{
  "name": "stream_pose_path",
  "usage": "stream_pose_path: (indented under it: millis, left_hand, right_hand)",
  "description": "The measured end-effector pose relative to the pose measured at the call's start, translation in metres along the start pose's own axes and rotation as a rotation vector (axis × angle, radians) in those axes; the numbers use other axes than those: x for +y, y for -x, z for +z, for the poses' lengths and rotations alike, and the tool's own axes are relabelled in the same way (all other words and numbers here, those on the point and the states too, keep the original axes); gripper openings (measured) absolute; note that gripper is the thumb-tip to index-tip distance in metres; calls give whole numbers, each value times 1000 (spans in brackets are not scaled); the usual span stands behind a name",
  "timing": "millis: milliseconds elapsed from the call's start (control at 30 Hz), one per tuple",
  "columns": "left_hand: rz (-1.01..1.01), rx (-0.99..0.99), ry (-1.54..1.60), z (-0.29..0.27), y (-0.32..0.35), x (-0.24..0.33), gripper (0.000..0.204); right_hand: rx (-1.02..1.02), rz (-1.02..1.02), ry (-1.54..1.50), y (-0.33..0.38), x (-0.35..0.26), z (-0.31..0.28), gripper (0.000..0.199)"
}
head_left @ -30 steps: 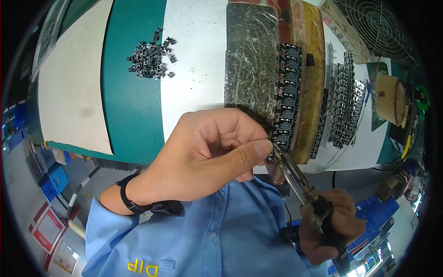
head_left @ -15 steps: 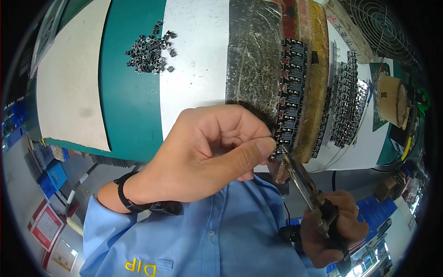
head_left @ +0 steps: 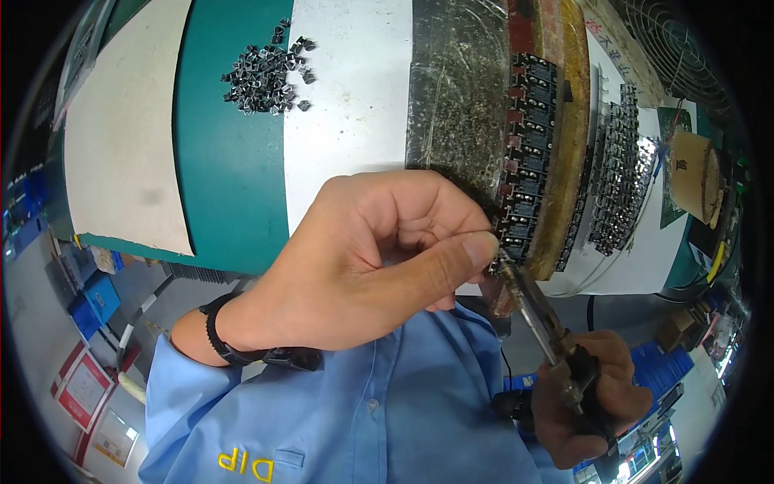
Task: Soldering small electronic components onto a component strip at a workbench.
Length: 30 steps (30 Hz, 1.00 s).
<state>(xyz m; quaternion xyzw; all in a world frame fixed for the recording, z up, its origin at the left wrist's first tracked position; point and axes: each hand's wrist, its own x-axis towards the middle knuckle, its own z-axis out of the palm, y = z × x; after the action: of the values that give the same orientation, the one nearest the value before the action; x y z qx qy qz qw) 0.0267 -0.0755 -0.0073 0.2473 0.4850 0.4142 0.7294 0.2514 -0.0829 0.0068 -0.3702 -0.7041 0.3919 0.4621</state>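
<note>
A row of small black circuit boards (head_left: 528, 157) lies along a long brown-and-yellow fixture (head_left: 568, 145). At the near end of this row, my left hand (head_left: 379, 266) is closed in a pinch, thumb against fingers. What the fingertips hold, if anything, is hidden. My right hand (head_left: 601, 395) grips the handle of a soldering iron (head_left: 542, 321), a thin metal rod running along its shaft. The iron points up and left, its tip at the nearest boards, close beside my left thumb.
A pile of small black parts (head_left: 266, 79) sits on the green mat (head_left: 230, 177) to the left. Right of the fixture are rows of finished-looking boards (head_left: 617, 169), thin cables and a round cardboard piece (head_left: 693, 173). A fan grille (head_left: 669, 40) stands at the far right.
The fixture, boards and parts pile appear shifted slightly right and up in the view. Both hands keep their grips, and the iron's tip stays by the near end of the row.
</note>
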Motion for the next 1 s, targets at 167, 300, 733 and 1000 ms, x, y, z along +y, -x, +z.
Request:
stream_pose_path:
  millis: [167, 300, 733, 1000]
  left_hand:
    - [-11, 0, 6, 1, -2, 1, 8]
    - [-7, 5, 15, 0, -1, 1, 7]
    - [-86, 10, -29, -1, 3, 3, 12]
    - [8, -19, 38, -2, -3, -3, 15]
  right_hand:
    - [182, 141, -29, 9, -5, -3, 56]
    - [123, -124, 38, 14, 16, -9, 63]
    - [-262, -264, 130, -26, 35, 29, 43]
    - [-225, -352, 213, -30, 41, 28, 39]
